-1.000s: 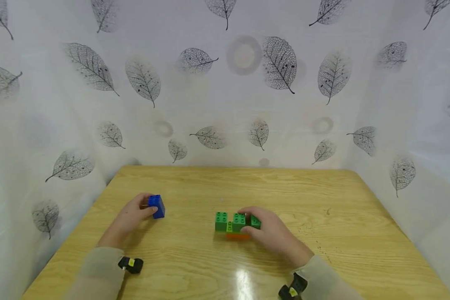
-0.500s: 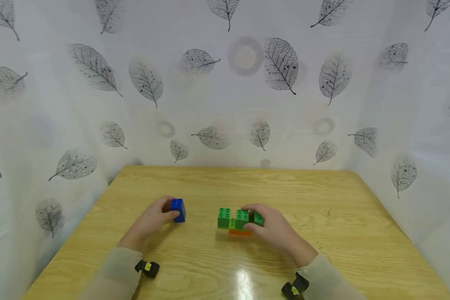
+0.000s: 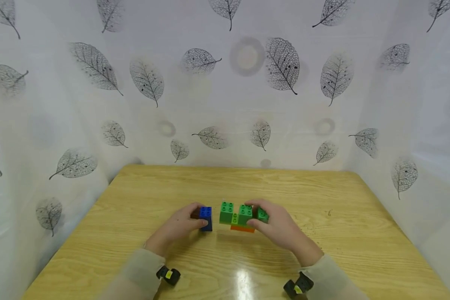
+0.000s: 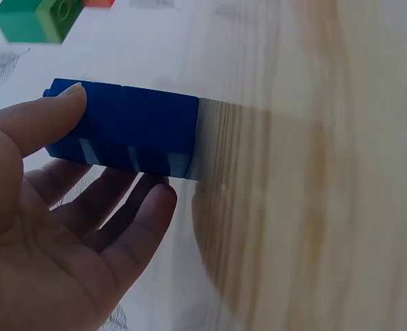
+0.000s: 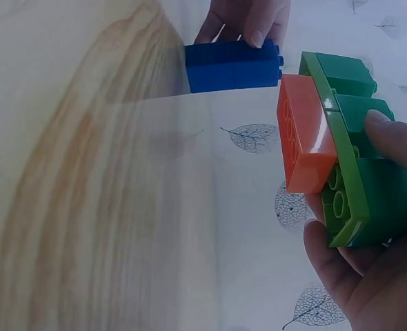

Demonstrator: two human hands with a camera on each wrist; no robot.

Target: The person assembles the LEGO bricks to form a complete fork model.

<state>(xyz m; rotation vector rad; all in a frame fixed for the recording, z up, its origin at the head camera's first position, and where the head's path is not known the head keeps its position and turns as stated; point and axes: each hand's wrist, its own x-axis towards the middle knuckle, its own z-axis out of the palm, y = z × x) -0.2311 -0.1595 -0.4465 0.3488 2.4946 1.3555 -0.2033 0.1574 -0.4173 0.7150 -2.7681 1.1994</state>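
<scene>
My left hand (image 3: 178,225) pinches a stack of two blue toy bricks (image 3: 206,221) between thumb and fingers. The stack is upright, its base right at the tabletop and its studs facing up. Over to the right, my right hand (image 3: 279,227) grips a toy brick assembly above the table. Three green bricks (image 3: 226,213) sit spaced along a light green plate (image 5: 340,141), and an orange brick (image 5: 305,134) is fixed underneath. The thumb presses the middle green brick in the right wrist view. A small gap separates the blue stack from the assembly's left end.
Both hands work over a wooden table (image 3: 165,183). White leaf-print curtains (image 3: 225,96) surround it at the back and both sides. Each wrist wears a small black camera strap, such as the left strap (image 3: 168,275).
My left hand has carried the blue stack rightward, close to the assembly. My right hand has raised the assembly slightly, shifting it a little to the right, with its grip kept.
</scene>
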